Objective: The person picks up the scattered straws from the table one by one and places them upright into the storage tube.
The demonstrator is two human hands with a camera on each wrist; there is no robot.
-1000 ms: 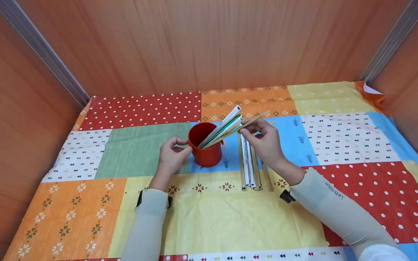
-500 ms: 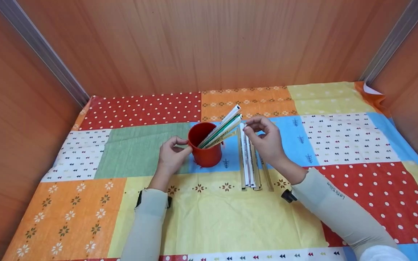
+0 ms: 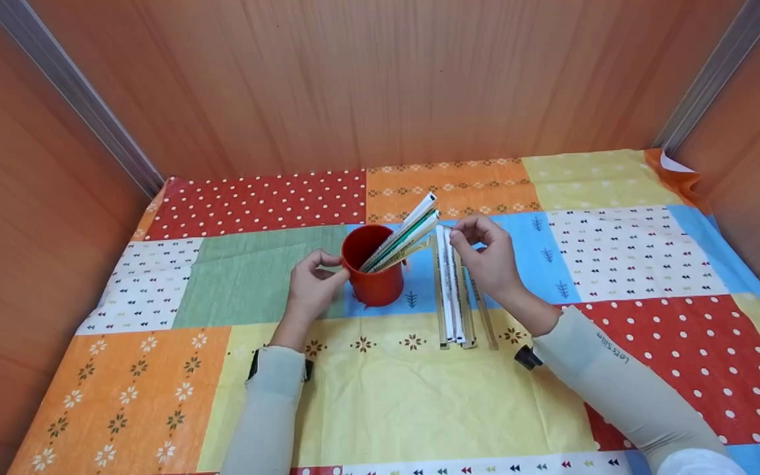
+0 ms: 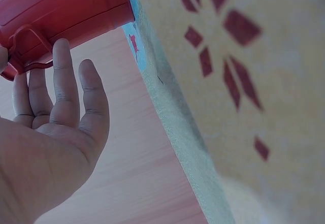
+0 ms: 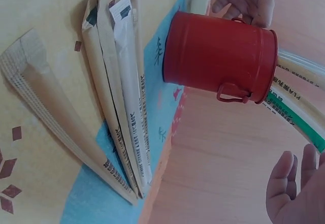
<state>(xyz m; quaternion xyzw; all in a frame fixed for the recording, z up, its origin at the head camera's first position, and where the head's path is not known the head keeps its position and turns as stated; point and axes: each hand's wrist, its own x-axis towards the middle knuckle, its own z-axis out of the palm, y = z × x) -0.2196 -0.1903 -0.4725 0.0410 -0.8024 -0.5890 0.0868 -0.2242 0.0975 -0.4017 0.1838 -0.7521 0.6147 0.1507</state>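
A red metal cup [image 3: 377, 287] with small looped handles stands upright, and wrapped drinking straws [image 3: 401, 245] lean out of it to the right. My left hand [image 3: 313, 284] pinches the cup at its rim by the left handle [image 4: 33, 35], with the other fingers extended below. Just right of the cup, my right hand [image 3: 489, 258] hovers over the far ends of the loose wrapped straws [image 3: 449, 297]. Its thumb and index finger are bent close together, with nothing seen between them. In the right wrist view its loosely bent fingers [image 5: 280, 181] show apart from the straws.
The loose straws, white and brown, lie roughly side by side, with one brown straw [image 5: 76, 132] slanting off from the others. A patchwork-print tablecloth [image 3: 452, 402] covers the table. Wood-grain panels [image 3: 380, 86] rise at the back and both sides.
My right hand has let go of a brown wrapped straw, which now leans in the cup with the others. The hand has moved slightly right. My left hand stays at the cup.
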